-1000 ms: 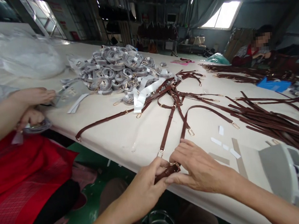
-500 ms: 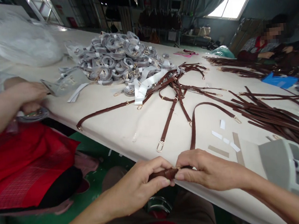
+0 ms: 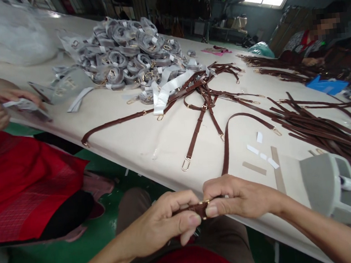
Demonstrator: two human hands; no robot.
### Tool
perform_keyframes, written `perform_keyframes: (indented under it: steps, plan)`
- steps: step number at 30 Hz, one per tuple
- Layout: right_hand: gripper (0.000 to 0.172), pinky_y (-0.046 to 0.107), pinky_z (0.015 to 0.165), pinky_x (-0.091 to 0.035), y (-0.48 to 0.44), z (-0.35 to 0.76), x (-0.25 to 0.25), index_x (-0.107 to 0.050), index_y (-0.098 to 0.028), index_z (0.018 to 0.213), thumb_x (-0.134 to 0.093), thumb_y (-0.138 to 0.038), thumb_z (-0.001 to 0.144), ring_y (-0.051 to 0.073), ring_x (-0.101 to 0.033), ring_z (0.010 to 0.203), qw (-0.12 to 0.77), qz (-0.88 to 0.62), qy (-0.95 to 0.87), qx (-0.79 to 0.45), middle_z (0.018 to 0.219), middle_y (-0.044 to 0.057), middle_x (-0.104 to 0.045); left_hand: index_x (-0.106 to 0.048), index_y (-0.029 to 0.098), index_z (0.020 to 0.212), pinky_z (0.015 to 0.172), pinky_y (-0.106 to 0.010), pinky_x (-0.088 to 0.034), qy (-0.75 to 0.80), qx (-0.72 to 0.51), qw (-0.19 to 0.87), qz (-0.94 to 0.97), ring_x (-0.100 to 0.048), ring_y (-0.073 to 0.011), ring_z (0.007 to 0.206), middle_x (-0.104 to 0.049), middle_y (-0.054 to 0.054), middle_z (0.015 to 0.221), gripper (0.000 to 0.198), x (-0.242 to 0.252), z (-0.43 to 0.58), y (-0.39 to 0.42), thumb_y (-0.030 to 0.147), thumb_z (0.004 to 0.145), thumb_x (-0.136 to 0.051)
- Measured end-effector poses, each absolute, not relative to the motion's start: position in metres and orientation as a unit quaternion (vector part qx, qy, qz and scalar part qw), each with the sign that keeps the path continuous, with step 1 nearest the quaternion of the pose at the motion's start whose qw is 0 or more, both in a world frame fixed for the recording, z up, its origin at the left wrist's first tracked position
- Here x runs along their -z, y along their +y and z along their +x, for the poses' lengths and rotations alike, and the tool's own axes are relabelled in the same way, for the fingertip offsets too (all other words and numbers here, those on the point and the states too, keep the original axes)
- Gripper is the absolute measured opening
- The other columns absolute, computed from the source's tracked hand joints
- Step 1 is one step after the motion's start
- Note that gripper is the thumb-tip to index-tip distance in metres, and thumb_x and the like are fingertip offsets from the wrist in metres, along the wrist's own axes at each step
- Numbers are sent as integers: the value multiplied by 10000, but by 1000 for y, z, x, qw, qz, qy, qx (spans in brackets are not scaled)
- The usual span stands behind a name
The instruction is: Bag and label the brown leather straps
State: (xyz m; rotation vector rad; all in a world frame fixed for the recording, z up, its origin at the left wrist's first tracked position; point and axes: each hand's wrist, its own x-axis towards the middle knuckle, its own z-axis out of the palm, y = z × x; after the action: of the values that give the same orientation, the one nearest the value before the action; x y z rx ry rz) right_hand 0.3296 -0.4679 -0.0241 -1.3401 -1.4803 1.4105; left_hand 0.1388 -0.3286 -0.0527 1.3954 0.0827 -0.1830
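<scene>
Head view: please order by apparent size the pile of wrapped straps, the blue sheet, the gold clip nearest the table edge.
1. Pile of wrapped straps
2. Blue sheet, though farther away
3. Gold clip

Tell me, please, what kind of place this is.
Probably a bag-strap workshop or small factory. A long cream worktable carries a heap of brown leather-like straps with gold clips and a pile of coiled straps wrapped in clear plastic. The left hand and right hand pinch one brown strap.

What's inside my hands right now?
The end of a brown strap with a gold fitting, pinched between left hand and right hand. Fingers cover the rest of that end.
</scene>
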Motion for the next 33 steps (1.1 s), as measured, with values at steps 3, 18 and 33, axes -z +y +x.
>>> perform_keyframes:
  steps: [3,18,33]
  plan:
    - [347,209,562,-327,-467,326,31,-615,-139,805,-652,-465,915,93,-433,638,366,-498,-504,-603,691,-35,-503,-600,134,879,434,-181,-232,51,74,824,559,-354,-53,438,-513,46,531,345,68,137,-334,479,886,-624]
    - [254,245,568,-317,-472,313,42,-504,-178,638,-607,-181,871,96,-427,594,412,-552,-655,-310,615,-41,-457,-587,193,887,591,-247,-305,77,65,484,869,-506,-114,612,-617,49,658,178,41,137,-336,348,949,-526]
    - [305,304,624,-342,-479,321,33,-523,-191,726,-496,-303,1008,142,-419,641,325,-512,-750,-264,660,-7,-476,-631,181,899,617,-228,-338,15,35,543,839,-517,-108,632,-654,23,732,112,42,134,-340,265,926,-562]
